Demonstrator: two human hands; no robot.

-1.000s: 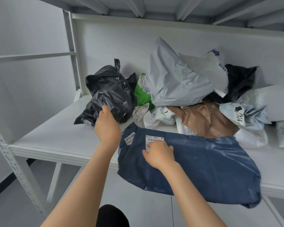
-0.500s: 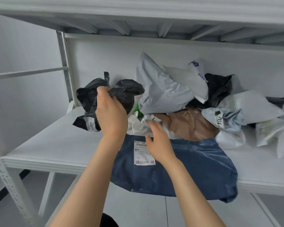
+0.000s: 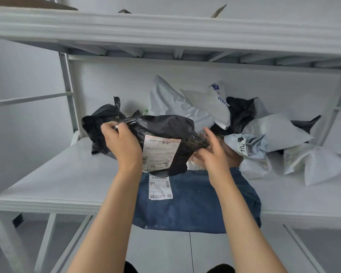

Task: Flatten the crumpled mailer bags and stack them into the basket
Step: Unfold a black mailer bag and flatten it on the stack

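Note:
A crumpled black mailer bag (image 3: 165,131) with a white label hangs above the shelf, and my left hand (image 3: 122,143) grips its left end. My right hand (image 3: 213,152) is at the bag's right end with fingers spread, touching the plastic. Below them a flattened dark blue mailer bag (image 3: 195,203) with a white label lies on the white shelf (image 3: 57,178), its front edge hanging over the rim. A second black bag (image 3: 98,123) sits behind my left hand. No basket is in view.
A heap of crumpled grey, white and black mailer bags (image 3: 205,107) fills the back and right of the shelf. An upper shelf (image 3: 165,30) runs overhead. A metal upright (image 3: 67,91) stands at the back left.
My left hand has lifted a black bag out of the heap and pulled it to the right, over the blue bag. My right hand left the blue bag and rose to the black one.

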